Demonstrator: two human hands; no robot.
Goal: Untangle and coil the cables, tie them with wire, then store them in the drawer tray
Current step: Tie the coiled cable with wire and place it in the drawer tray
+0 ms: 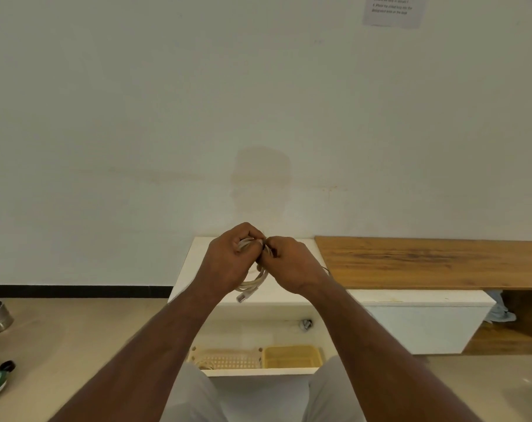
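My left hand [228,263] grips the coiled white cable [252,281]; my right hand [289,266] pinches the tie at its top. I should twist tight, keeping loops bunched.

Both forearms enter from the lower frame edge, at about 7 and 5 o'clock, and converge toward frame centre. Forearms bare.

Left hand [228,260]: back of hand toward the camera, fingers curled inward, gripping the white coiled cable [252,283] at its top.

Right hand [292,264]: at 3 o'clock of the left, knuckles touching it, back of hand up. Fingers [272,243] curled, pinching at the top of the coil. Whether they pinch the cable or a tie cannot be told.

Wrists roughly level, both hands raised in front of the body.
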